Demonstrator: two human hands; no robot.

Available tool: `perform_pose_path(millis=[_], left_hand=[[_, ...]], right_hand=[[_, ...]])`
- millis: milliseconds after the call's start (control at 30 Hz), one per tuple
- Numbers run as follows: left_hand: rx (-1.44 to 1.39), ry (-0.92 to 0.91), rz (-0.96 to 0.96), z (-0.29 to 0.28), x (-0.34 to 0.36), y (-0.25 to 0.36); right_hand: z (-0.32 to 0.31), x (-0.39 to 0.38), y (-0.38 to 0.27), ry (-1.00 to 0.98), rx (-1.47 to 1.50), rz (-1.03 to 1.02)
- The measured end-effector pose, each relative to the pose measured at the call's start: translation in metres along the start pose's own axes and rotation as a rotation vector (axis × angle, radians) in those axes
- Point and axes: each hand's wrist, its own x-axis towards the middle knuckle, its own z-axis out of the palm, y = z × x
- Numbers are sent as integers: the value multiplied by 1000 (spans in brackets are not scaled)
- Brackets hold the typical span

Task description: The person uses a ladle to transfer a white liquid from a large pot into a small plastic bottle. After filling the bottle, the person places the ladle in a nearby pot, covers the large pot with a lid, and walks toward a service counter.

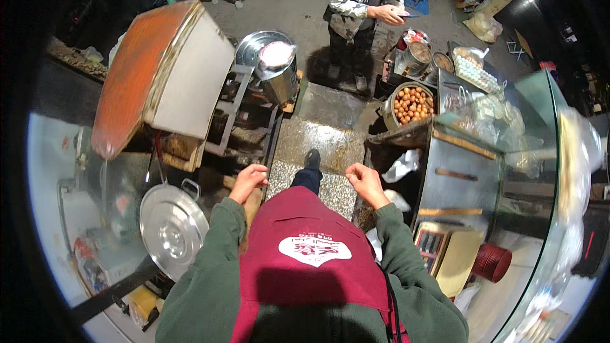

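My left hand (249,183) is raised in front of me, its fingers loosely curled in, with nothing seen in it. To its left hangs a round metal pot lid (173,230), apart from the hand. My right hand (366,184) is also curled closed, and nothing shows between its fingers. It is nearest to a white plastic bag (403,165) at the edge of the metal counter (467,181). Between the hands are my maroon apron (298,219) and one dark shoe (312,159) on the walkway. Neither hand touches anything visible.
A large pot of brown eggs (413,104) stands ahead right, near trays of pale eggs (476,71). A tall metal pot (273,67) and an orange-topped box (159,76) flank the left. Ahead on the wet walkway (321,130) stands a person (365,13) holding a phone.
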Motion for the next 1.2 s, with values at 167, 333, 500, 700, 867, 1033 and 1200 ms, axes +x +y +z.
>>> perform_pose_path(millis=[167, 333, 500, 700, 867, 1033, 1200], left_hand=[[77, -288, -9, 96, 144, 78], [486, -530, 197, 184, 249, 173], [345, -433, 278, 207, 345, 229], [160, -201, 175, 209, 442, 295], [-27, -4, 452, 206, 573, 398], [-19, 177, 637, 152, 726, 481], [-122, 214, 735, 53, 914, 496]], right_hand=[[-39, 73, 15, 94, 211, 248], [-73, 145, 14, 95, 371, 267], [-124, 271, 11, 44, 273, 165], [-210, 435, -16, 61, 204, -71], [-230, 566, -28, -39, 239, -115], [-182, 701, -8, -200, 196, -145], [-120, 901, 29, -304, 210, -123]])
